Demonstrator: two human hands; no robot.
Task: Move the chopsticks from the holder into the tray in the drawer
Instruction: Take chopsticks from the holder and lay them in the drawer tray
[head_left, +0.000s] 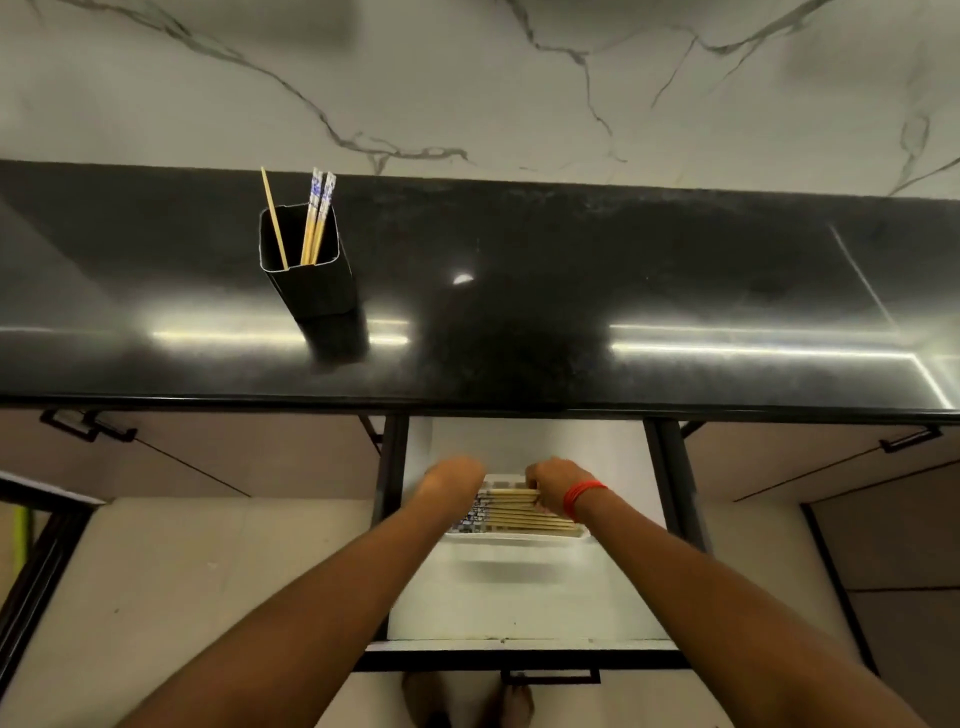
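A black square holder (311, 280) stands on the dark counter at the left, with three chopsticks (316, 218) sticking out of it. Below the counter edge a white drawer (519, 597) is pulled open. Inside it lies a white tray (514, 538) holding several chopsticks (519, 512) laid side by side, with patterned ends at the left. My left hand (454, 475) rests at the left end of that bundle. My right hand (553, 486), with a red band at the wrist, is closed over the chopsticks at the tray's right part. Both sets of fingers are hidden from view.
The glossy black counter (623, 312) runs across the view with a marble wall behind. Closed cabinet fronts with black handles (88, 423) flank the drawer. The drawer's black handle (550, 675) is near my feet.
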